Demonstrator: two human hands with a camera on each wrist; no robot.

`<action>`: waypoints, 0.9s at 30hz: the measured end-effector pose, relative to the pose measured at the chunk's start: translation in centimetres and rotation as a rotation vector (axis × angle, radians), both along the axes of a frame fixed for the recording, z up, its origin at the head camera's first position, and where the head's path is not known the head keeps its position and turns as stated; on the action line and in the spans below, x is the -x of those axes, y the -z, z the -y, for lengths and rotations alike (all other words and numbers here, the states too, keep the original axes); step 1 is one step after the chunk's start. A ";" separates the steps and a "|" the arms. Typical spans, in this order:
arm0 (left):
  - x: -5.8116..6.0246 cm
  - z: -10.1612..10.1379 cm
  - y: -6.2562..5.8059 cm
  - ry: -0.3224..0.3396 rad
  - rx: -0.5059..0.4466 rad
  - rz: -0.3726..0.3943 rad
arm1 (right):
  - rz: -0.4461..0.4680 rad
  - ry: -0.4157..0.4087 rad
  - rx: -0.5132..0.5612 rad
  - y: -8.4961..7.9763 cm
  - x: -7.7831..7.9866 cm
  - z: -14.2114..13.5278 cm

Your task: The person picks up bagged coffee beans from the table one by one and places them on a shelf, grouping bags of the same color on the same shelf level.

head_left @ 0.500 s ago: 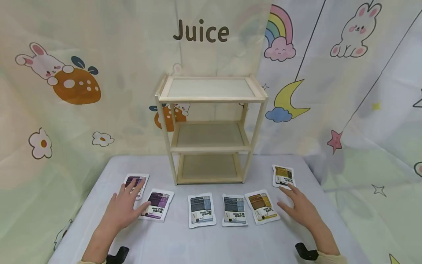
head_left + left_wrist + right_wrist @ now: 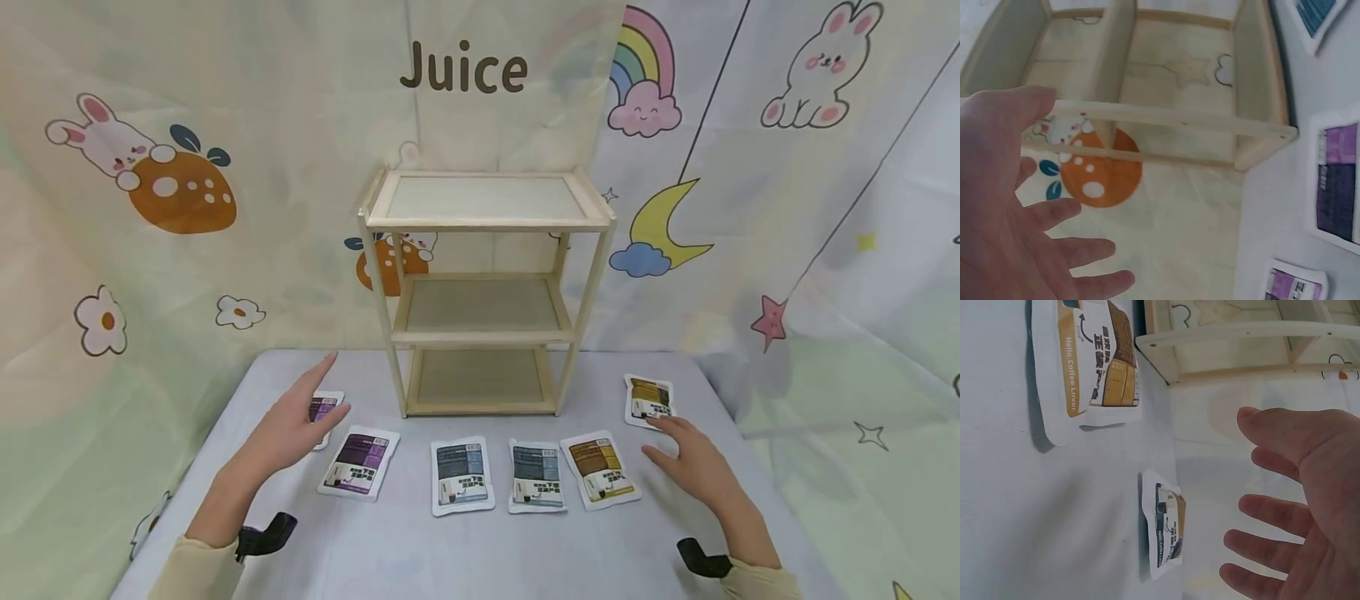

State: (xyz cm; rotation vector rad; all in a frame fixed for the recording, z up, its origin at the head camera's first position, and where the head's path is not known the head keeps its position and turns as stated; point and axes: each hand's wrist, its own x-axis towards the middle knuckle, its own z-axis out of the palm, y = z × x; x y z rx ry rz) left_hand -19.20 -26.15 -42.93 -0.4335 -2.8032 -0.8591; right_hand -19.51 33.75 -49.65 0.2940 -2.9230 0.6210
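Note:
My left hand (image 2: 288, 429) is raised on the left of the table with its fingers extended and nothing in it. Behind it a purple-labelled pouch (image 2: 324, 408) is partly hidden; a second purple pouch (image 2: 360, 463) lies to its right, in full view. On the other side my right hand (image 2: 693, 462) hovers with spread, relaxed fingers, also holding nothing. Its fingertips overlap the lower edge of a brown-labelled pouch (image 2: 649, 398) in the head view. Another brown-labelled pouch (image 2: 600, 471) lies left of that hand. In the right wrist view a pouch (image 2: 1094, 359) reads "Hello, Coffee Lover".
A pale wooden three-tier shelf (image 2: 486, 337) stands at the back middle of the white-covered table (image 2: 480, 554). In front of it lie two blue-labelled pouches, one left (image 2: 461, 475) and one right (image 2: 537, 477). A printed cloth backdrop (image 2: 300, 167) hangs behind, reading "Juice".
My left hand has lifted off the purple pouches and turned edge-on, uncovering the nearer one. The right hand has stayed near the far brown pouch. The head view has shifted slightly.

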 end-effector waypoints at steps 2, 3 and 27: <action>0.4 -0.2 -1.0 0.011 -0.033 -0.026 | -0.005 -0.002 0.004 -0.1 0.2 0.0; 0.5 -0.4 -1.5 0.012 -0.040 -0.043 | -0.003 -0.003 0.006 -0.1 0.3 -0.1; 7.0 -4.2 -15.7 0.154 -0.503 -0.210 | 0.010 -0.099 0.079 -2.5 3.7 0.4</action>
